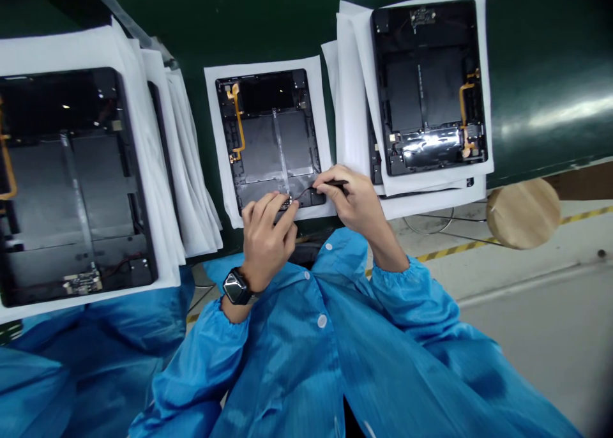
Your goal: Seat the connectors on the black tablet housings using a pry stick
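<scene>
An opened tablet-like device (261,138) lies on a white sheet (215,112) in front of me, with an orange flex cable (239,128) along its left side. My left hand (269,234), below a black wristwatch (235,286), rests at the device's near edge, fingers spread over a small circuit board (286,203). Pinched in my right hand (352,198) is a thin dark tool (335,183), its tip side pointing left over the lower right of the device. A thin wire runs between the tool and the board; its exact contact is too small to tell.
More opened devices lie on stacked white sheets at the left (43,170) and right (445,93), all on a dark green table (258,16). A round wooden stool (523,213) stands beyond the table's edge. Another person's blue garment (110,342) shows at lower left.
</scene>
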Demonstrator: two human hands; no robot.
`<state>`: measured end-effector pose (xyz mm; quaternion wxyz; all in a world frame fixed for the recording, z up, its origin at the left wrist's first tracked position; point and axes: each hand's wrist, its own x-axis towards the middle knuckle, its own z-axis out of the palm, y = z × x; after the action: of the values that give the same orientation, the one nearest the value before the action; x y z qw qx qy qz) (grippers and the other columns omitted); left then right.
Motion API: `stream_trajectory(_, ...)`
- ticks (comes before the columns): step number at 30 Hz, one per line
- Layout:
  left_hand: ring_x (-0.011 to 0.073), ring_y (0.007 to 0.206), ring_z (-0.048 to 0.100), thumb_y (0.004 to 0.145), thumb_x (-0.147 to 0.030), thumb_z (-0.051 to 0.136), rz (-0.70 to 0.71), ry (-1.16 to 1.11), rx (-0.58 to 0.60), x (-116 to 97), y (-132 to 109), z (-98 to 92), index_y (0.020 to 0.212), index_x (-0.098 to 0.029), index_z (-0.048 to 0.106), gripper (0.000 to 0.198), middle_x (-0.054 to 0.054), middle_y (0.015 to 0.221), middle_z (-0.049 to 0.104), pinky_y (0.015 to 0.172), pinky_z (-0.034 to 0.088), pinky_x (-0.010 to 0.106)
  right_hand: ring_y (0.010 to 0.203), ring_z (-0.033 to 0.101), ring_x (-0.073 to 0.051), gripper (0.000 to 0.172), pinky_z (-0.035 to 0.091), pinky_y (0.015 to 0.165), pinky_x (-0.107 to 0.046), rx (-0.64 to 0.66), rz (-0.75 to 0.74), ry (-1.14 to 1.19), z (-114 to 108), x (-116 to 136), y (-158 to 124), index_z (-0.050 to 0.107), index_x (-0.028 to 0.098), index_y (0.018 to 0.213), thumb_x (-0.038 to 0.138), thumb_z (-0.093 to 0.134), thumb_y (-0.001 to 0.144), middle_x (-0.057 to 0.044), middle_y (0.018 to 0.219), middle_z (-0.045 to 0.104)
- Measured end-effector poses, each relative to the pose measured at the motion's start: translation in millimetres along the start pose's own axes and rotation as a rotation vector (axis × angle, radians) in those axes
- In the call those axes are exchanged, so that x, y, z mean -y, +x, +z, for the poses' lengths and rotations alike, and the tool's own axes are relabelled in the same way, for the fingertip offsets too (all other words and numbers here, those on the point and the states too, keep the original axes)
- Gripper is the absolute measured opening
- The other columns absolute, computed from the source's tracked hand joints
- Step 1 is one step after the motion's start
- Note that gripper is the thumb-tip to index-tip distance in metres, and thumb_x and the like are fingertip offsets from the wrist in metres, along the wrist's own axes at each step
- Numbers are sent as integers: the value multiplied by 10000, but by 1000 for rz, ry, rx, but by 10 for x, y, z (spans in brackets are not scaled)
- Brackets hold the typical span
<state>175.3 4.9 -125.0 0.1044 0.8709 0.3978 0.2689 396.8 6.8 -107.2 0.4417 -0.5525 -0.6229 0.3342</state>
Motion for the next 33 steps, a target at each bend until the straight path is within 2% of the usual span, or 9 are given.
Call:
stream_trajectory(22, 314, 1317, 627, 919, -70, 582, -6, -50, -10, -6, 10, -11, 1283, -222, 710, 415, 143, 1288, 733, 1067, 429, 495, 906, 680, -204, 150, 523, 848, -337, -11, -24, -70, -15, 23, -6, 678, 215, 943, 205, 560, 1035, -45, 943, 732)
stream_trajectory(29, 302, 1319, 637, 930, -69, 574, 6, -32, -30, -10, 3, 0, 1310, -214, 682, 420, 142, 1282, 735, 1070, 436, 482, 891, 679, -203, 149, 534, 840, -356, -169, -37, -143, 60, 41, -105, 667, 229, 963, 229, 549, 1054, -35, 934, 728)
stream_trajectory(33, 314, 1311, 633, 937, -82, 580, 10, 9, -5, -15, 15, -8, 1334, -213, 671, 428, 150, 1283, 727, 1066, 432, 492, 881, 676, -194, 137, 537, 829, -353, -212, -50, -124, 88, 46, -138, 669, 228, 981, 225, 555, 1057, -34, 942, 720)
